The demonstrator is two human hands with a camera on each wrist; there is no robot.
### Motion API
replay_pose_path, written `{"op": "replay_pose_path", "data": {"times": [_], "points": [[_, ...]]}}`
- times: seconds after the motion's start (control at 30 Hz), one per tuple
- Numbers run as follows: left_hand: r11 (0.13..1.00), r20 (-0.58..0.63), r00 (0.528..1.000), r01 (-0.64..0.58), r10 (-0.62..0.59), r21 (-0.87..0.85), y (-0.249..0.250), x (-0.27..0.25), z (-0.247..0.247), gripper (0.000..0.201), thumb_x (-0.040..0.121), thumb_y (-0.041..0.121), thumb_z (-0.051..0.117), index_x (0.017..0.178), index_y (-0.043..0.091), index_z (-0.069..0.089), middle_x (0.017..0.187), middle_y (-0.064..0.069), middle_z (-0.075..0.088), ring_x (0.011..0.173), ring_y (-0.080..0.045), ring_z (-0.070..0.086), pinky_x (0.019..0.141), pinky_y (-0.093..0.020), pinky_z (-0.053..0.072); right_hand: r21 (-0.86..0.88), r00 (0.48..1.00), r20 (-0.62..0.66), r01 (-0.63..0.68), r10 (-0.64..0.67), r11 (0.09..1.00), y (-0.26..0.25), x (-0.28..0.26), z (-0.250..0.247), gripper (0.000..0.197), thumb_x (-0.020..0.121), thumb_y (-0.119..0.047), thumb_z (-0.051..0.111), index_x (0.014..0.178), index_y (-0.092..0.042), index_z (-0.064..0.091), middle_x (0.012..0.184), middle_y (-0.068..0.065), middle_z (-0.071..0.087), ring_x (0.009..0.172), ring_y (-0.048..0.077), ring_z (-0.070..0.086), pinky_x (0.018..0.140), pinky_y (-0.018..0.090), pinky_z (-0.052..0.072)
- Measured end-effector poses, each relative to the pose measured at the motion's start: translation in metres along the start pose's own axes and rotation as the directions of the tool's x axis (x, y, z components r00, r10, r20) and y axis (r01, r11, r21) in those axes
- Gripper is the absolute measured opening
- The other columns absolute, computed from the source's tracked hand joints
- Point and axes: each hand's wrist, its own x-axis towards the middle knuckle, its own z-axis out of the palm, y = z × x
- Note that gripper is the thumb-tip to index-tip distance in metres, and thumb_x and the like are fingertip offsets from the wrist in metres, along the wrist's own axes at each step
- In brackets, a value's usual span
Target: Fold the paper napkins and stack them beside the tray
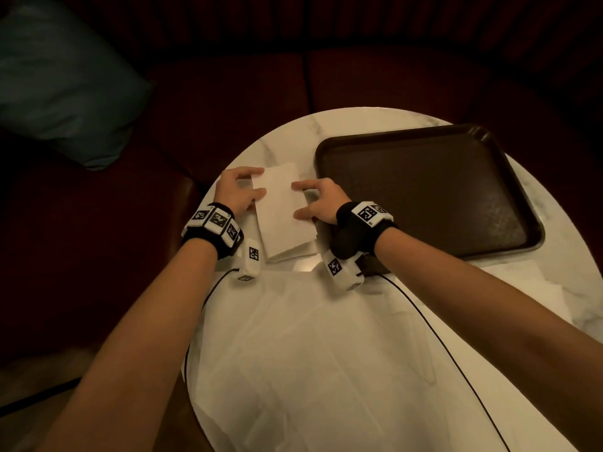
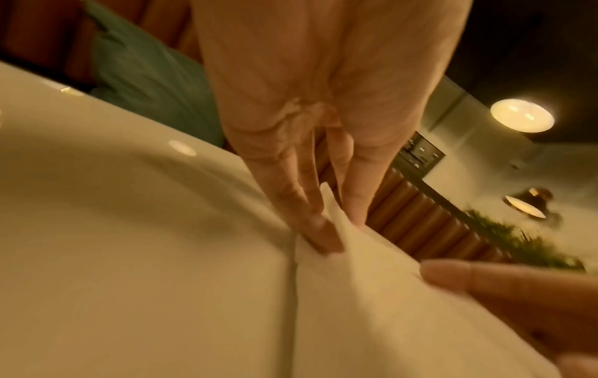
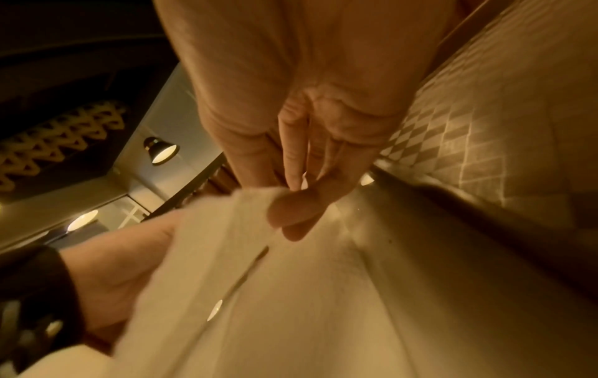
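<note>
A folded white napkin [image 1: 280,203] lies on a small stack of folded napkins [image 1: 288,247] on the white marble table [image 1: 280,138], just left of the empty brown tray [image 1: 424,190]. My left hand [image 1: 261,181] pinches the napkin's left edge; in the left wrist view the fingers [image 2: 318,230] and thumb grip a raised corner of the napkin [image 2: 372,294]. My right hand [image 1: 298,200] holds the right edge, next to the tray's left rim. In the right wrist view my right hand [image 3: 291,202] has its thumb on the napkin [image 3: 226,243], with the fingers behind the edge.
Large unfolded napkin sheets [image 1: 310,337] cover the near part of the table, with more at the right [image 1: 538,288]. Thin black cables [image 1: 434,331] run over them. A dark red sofa [image 1: 391,76] with a teal cushion [image 1: 65,76] surrounds the table.
</note>
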Motion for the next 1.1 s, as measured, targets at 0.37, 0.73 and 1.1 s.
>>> {"op": "replay_pose_path", "data": {"times": [0.37,0.73,1.1], "points": [[0.397,0.422,0.905,-0.367,-0.058,0.841,0.002,-0.031,0.022,0.09,0.083,0.047,0.069,0.152,0.041,0.012,0.163,0.003,-0.003,0.149,-0.027,0.0,0.113,-0.06,0.022,-0.338,0.996,-0.009,0.076,-0.084,0.938,-0.002,-0.024,0.0,0.063,0.081,-0.019,0.075,0.139,-0.02,0.05,0.138,0.007,0.046,0.125,0.023,0.047,0.101,0.03,0.041],[0.531,0.393,0.911,-0.397,0.126,0.749,0.028,-0.088,0.012,0.063,0.089,0.035,0.065,0.145,0.026,0.037,0.15,-0.003,0.038,0.136,-0.024,0.036,0.108,-0.047,0.036,-0.563,0.967,0.244,0.197,-0.066,0.803,0.054,-0.201,0.014,0.027,0.084,-0.035,0.068,0.11,-0.027,0.065,0.108,-0.006,0.061,0.086,0.011,0.06,0.079,0.027,0.049],[0.684,0.391,0.919,-0.257,-0.046,0.683,-0.032,-0.238,0.036,0.063,0.082,0.054,0.067,0.132,0.02,0.05,0.115,0.0,0.056,0.11,-0.02,0.051,0.095,-0.038,0.042,-0.445,0.997,-0.039,-0.078,0.068,0.892,0.116,-0.252,0.023,0.067,0.077,-0.042,0.075,0.135,-0.028,0.044,0.13,-0.002,0.046,0.112,0.017,0.051,0.095,0.03,0.044]]}}
